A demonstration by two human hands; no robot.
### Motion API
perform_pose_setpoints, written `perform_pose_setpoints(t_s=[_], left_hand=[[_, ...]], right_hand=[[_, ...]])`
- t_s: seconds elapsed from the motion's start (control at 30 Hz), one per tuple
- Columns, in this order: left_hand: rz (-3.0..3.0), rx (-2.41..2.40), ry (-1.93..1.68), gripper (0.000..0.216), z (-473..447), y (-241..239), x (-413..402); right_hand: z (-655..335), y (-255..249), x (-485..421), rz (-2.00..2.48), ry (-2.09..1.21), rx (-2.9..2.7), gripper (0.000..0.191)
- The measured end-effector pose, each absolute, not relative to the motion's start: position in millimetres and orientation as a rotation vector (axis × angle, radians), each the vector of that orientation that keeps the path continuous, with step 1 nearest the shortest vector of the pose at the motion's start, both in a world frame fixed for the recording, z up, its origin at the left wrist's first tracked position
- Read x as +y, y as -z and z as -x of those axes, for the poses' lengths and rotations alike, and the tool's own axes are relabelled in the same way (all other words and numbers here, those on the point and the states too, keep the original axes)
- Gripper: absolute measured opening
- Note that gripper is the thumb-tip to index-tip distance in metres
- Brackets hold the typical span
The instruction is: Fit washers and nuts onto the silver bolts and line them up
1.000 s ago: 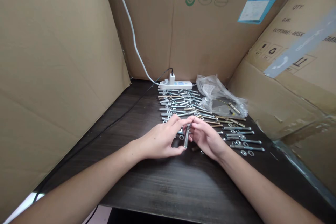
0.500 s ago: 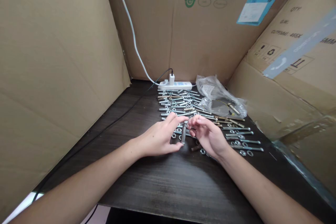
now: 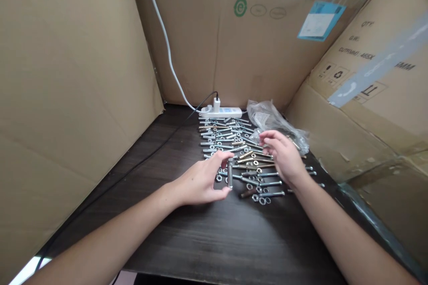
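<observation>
My left hand (image 3: 203,178) pinches a short metal expansion bolt (image 3: 230,176) between thumb and fingertips, holding it upright over the near side of the loose hardware. What looks like a nut or washer sits at its top end. To the right, my right hand (image 3: 282,156) hovers over the hardware, fingers loosely bent and apart, with nothing visible in them. Beneath and between both hands lie rows of long bolts (image 3: 272,194), metal sleeves (image 3: 248,193), nuts (image 3: 255,197) and flat washers (image 3: 262,201). The right hand and forearm cover some of the pieces.
A white power strip (image 3: 230,112) with a plug and cables lies behind the hardware. Beside it is a crumpled clear plastic bag (image 3: 267,113). Cardboard walls (image 3: 187,44) enclose the dark wooden table (image 3: 200,240) at left, back and right. A black cable (image 3: 147,156) crosses the left side.
My right hand has moved away from the expansion bolt, right and slightly up, and its fingers have opened. My left hand still holds the bolt in nearly the same place. The camera view has shifted slightly.
</observation>
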State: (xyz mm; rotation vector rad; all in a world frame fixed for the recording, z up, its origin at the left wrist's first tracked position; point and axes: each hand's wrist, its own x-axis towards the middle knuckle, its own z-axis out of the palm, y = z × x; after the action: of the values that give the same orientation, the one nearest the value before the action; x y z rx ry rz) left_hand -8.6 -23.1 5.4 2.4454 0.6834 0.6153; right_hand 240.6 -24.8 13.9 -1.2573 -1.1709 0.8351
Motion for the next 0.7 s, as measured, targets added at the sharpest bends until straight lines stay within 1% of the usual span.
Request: perform_pose_setpoints(t_s=[0.1,0.2,0.27,0.33,0.57,0.7], left_hand=[[-2.432,0.770,-0.581,0.068,11,-7,-21],[-2.410,0.852,-0.566,0.068,13,-9,-18],[-2.390,0.893,-0.545,0.068,14,-10,-16],[-2.371,0.926,-0.516,0.068,16,-11,-13],[-2.305,0.997,-0.453,0.068,19,-15,-7],[-2.268,1.016,-0.438,0.068,20,-13,-5]], right_hand=[[-292,-18,18,1.477,-0.362,-1.292,0.018],[-342,-13,69,1.730,-0.051,-1.274,0.030],[-364,-6,96,1.817,-0.028,-1.271,0.038],[-374,3,113,1.889,-0.045,-1.320,0.039],[-353,29,113,1.902,-0.161,-1.780,0.023],[-357,32,114,1.925,-0.160,-1.820,0.024]])
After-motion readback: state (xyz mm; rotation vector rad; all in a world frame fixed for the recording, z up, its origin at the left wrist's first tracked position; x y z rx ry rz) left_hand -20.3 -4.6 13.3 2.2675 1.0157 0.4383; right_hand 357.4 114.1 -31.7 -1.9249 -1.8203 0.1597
